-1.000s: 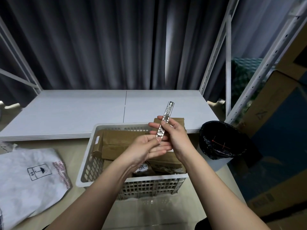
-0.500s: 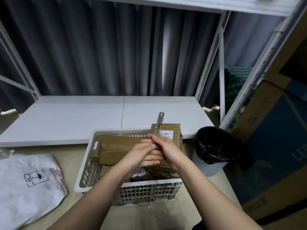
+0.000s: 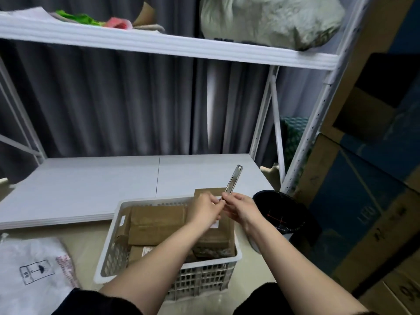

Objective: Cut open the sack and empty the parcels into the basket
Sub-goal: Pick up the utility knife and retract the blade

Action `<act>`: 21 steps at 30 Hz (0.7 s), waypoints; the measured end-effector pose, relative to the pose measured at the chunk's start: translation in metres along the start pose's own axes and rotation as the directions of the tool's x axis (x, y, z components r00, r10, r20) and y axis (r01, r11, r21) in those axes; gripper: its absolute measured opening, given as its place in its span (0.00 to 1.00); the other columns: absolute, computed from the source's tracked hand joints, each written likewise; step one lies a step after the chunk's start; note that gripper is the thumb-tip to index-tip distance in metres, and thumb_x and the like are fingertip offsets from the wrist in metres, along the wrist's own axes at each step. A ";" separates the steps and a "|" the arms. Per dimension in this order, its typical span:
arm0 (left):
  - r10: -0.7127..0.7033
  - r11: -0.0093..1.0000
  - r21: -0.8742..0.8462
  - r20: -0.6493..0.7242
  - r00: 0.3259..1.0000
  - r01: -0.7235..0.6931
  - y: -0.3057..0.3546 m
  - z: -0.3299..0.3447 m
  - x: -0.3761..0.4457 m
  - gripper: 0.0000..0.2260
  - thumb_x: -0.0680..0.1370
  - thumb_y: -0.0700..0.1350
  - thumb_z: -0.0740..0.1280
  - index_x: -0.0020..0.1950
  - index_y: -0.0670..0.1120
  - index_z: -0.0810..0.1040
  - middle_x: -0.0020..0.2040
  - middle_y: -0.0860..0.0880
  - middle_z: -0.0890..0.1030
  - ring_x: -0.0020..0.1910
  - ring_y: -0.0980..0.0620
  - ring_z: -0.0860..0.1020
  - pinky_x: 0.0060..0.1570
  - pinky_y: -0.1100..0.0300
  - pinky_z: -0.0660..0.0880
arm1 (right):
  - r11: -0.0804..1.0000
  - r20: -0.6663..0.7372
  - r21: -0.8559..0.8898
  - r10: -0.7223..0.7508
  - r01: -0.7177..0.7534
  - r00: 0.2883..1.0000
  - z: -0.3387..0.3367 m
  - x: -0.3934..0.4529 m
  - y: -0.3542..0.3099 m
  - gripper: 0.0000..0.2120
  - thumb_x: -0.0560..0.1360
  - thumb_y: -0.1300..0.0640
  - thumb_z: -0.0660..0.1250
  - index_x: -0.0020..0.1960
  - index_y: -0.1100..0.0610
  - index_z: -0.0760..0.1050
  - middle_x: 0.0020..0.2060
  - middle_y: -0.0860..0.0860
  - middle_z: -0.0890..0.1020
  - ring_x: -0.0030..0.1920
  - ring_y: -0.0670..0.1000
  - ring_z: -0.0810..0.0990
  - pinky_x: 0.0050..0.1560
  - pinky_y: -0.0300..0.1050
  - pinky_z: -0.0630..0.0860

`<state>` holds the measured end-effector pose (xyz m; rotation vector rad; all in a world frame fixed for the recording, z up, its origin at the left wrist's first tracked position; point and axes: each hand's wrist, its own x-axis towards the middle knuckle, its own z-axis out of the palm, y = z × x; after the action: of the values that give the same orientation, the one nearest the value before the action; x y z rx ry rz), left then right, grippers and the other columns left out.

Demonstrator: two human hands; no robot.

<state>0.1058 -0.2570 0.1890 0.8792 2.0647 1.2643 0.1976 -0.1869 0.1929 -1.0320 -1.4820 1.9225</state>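
Both hands, left (image 3: 205, 206) and right (image 3: 242, 206), still pinch the knife (image 3: 233, 180) above the basket (image 3: 109, 253) of parcels (image 3: 156, 221) at lower centre; the view rose, now showing an upper shelf (image 3: 159, 45). The sack (image 3: 34, 269) lies lower left.

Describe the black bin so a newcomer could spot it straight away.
Start at the white slatted basket full of brown parcels on the floor, in front of the low white shelf board. Just right of the basket, at the foot of the white rack upright, stands the black bin. It is the only round thing there, lined with a glossy black bag.
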 end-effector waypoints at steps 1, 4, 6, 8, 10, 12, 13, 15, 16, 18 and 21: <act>0.033 0.997 0.073 -0.036 0.999 -0.031 0.003 0.007 0.004 0.10 0.74 0.51 0.67 0.41 0.50 0.68 0.40 0.45 0.82 0.38 0.44 0.83 0.42 0.52 0.81 | 1.000 -0.014 -0.017 -0.005 0.005 1.000 -0.006 0.006 -0.001 0.10 0.76 0.57 0.67 0.36 0.55 0.73 0.26 0.48 0.77 0.25 0.43 0.74 0.31 0.36 0.68; 0.078 0.993 0.086 0.046 0.996 -0.082 0.017 0.033 0.026 0.09 0.78 0.42 0.63 0.58 0.46 0.72 0.55 0.47 0.80 0.54 0.46 0.80 0.50 0.63 0.73 | 0.997 -0.045 -0.081 -0.015 0.011 0.999 -0.029 0.036 -0.006 0.07 0.78 0.58 0.65 0.41 0.56 0.76 0.34 0.51 0.80 0.29 0.44 0.75 0.29 0.33 0.72; 0.052 0.999 0.006 0.142 0.989 -0.054 0.023 0.050 0.050 0.15 0.78 0.38 0.60 0.64 0.43 0.73 0.60 0.48 0.79 0.59 0.49 0.77 0.54 0.64 0.72 | 0.992 -0.050 -0.127 -0.018 0.012 0.999 -0.042 0.062 -0.008 0.08 0.79 0.59 0.62 0.43 0.56 0.76 0.37 0.53 0.79 0.32 0.46 0.75 0.30 0.34 0.74; 0.043 0.999 -0.024 0.226 0.973 -0.039 0.024 0.070 0.083 0.19 0.74 0.38 0.59 0.64 0.44 0.75 0.60 0.47 0.80 0.58 0.48 0.79 0.59 0.55 0.75 | 0.990 -0.065 -0.143 -0.013 0.003 0.998 -0.056 0.092 -0.011 0.10 0.80 0.62 0.59 0.42 0.56 0.75 0.36 0.52 0.78 0.32 0.46 0.75 0.30 0.34 0.74; 0.017 1.000 -0.014 0.267 0.964 -0.014 0.018 0.088 0.121 0.19 0.73 0.39 0.59 0.61 0.46 0.78 0.57 0.46 0.82 0.56 0.45 0.80 0.59 0.50 0.76 | 0.990 -0.087 -0.140 -0.010 -0.003 0.996 -0.069 0.122 -0.010 0.11 0.80 0.63 0.59 0.40 0.58 0.74 0.34 0.52 0.77 0.32 0.47 0.75 0.28 0.33 0.74; -0.022 0.999 -0.020 0.301 0.954 0.029 0.020 0.100 0.149 0.17 0.75 0.36 0.58 0.59 0.46 0.79 0.55 0.45 0.83 0.54 0.46 0.81 0.55 0.52 0.78 | 0.987 -0.126 -0.163 -0.006 -0.014 0.992 -0.083 0.157 -0.003 0.08 0.78 0.63 0.63 0.41 0.59 0.76 0.34 0.53 0.78 0.31 0.48 0.75 0.28 0.35 0.72; -0.035 0.998 -0.045 0.319 0.947 0.052 0.019 0.106 0.163 0.17 0.76 0.35 0.57 0.59 0.45 0.79 0.53 0.45 0.83 0.50 0.49 0.81 0.47 0.57 0.79 | 0.985 -0.145 -0.170 -0.005 -0.020 0.989 -0.087 0.174 0.001 0.05 0.77 0.62 0.64 0.45 0.60 0.78 0.34 0.53 0.79 0.31 0.49 0.76 0.29 0.36 0.71; -0.097 0.981 -0.124 0.349 0.932 0.149 0.017 0.119 0.192 0.16 0.77 0.33 0.54 0.57 0.41 0.79 0.42 0.47 0.81 0.35 0.55 0.78 0.29 0.67 0.72 | 0.985 -0.168 -0.170 0.012 -0.041 0.986 -0.097 0.209 0.011 0.07 0.76 0.60 0.66 0.52 0.62 0.79 0.35 0.53 0.79 0.31 0.50 0.77 0.31 0.38 0.67; -0.150 0.966 -0.146 0.348 0.925 0.211 0.018 0.124 0.203 0.15 0.76 0.34 0.54 0.54 0.41 0.78 0.37 0.49 0.77 0.31 0.56 0.74 0.27 0.67 0.68 | 0.982 -0.177 -0.179 0.025 -0.057 0.984 -0.102 0.222 0.015 0.07 0.76 0.60 0.66 0.52 0.62 0.79 0.35 0.52 0.79 0.30 0.49 0.76 0.32 0.39 0.65; -0.264 0.923 -0.186 0.333 0.905 0.337 0.015 0.136 0.230 0.08 0.71 0.38 0.58 0.43 0.42 0.76 0.33 0.49 0.70 0.32 0.51 0.68 0.35 0.63 0.66 | 0.975 -0.186 -0.206 0.048 -0.086 0.981 -0.110 0.254 0.026 0.05 0.76 0.59 0.66 0.50 0.59 0.77 0.33 0.51 0.78 0.28 0.47 0.73 0.29 0.37 0.63; -0.357 0.849 -0.285 0.314 0.880 0.446 0.002 0.153 0.275 0.07 0.72 0.40 0.57 0.35 0.44 0.71 0.36 0.47 0.72 0.42 0.47 0.71 0.49 0.57 0.66 | 0.975 -0.197 -0.179 0.093 -0.129 0.976 -0.117 0.293 0.045 0.03 0.76 0.61 0.66 0.46 0.60 0.76 0.32 0.52 0.76 0.22 0.42 0.71 0.21 0.33 0.62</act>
<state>0.0464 0.0381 0.0963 0.3836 1.6404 1.1645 0.1222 0.0918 0.0588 -1.3699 -1.5511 1.7252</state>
